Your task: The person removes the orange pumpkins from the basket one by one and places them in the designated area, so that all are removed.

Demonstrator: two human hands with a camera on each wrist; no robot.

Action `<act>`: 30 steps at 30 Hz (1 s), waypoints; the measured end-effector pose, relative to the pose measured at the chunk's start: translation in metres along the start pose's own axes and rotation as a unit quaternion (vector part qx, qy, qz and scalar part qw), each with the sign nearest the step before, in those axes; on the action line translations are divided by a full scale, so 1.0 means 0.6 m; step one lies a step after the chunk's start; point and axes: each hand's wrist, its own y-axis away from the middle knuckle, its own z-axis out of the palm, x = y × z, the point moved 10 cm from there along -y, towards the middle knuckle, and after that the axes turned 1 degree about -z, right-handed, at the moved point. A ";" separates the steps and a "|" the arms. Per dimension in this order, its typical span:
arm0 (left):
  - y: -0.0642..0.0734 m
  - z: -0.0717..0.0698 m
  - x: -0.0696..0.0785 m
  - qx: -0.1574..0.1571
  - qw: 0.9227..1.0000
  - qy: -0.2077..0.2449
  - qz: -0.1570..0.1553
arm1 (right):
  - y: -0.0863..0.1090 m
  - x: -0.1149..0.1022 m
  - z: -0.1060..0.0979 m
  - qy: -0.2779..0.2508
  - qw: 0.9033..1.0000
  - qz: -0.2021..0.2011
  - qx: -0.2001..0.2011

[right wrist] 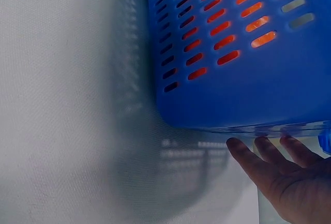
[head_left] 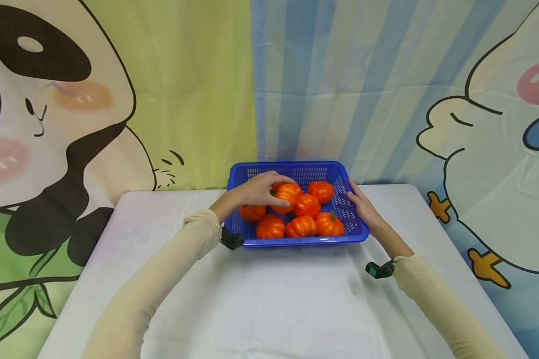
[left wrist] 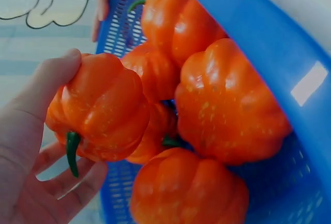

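Note:
My left hand (head_left: 261, 189) grips a small orange pumpkin (left wrist: 103, 107) between thumb and fingers, over the left half of a blue plastic basket (head_left: 296, 242). Its short green stem (left wrist: 73, 151) points toward the palm side in the left wrist view. Several similar pumpkins (head_left: 302, 226) lie loose in the basket below and beside it. My right hand (head_left: 365, 207) is at the basket's right end. Seen from the right wrist, its straight fingers (right wrist: 248, 161) are right at the outer wall, and the thumb is hidden.
The basket stands at the back of a white-covered table (head_left: 269, 299). A cartoon-printed curtain (head_left: 197, 99) hangs right behind the table and down both sides. Each wrist wears a small dark camera (head_left: 380, 269). Slots in the basket wall (right wrist: 232, 94) show orange inside.

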 end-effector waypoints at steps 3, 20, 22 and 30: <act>0.019 -0.022 -0.002 0.018 1.000 -0.002 0.004 | -0.010 0.011 -0.007 -0.001 1.000 0.000 0.003; 0.236 -0.172 -0.192 0.186 0.973 0.060 -0.126 | -0.032 0.045 -0.016 0.014 1.000 -0.019 0.016; 0.260 -0.173 -0.214 0.193 0.969 0.058 -0.140 | -0.032 0.045 -0.017 0.014 1.000 -0.020 0.016; 0.342 -0.172 -0.276 0.235 0.957 0.064 -0.157 | -0.032 0.046 -0.015 0.012 1.000 -0.017 0.016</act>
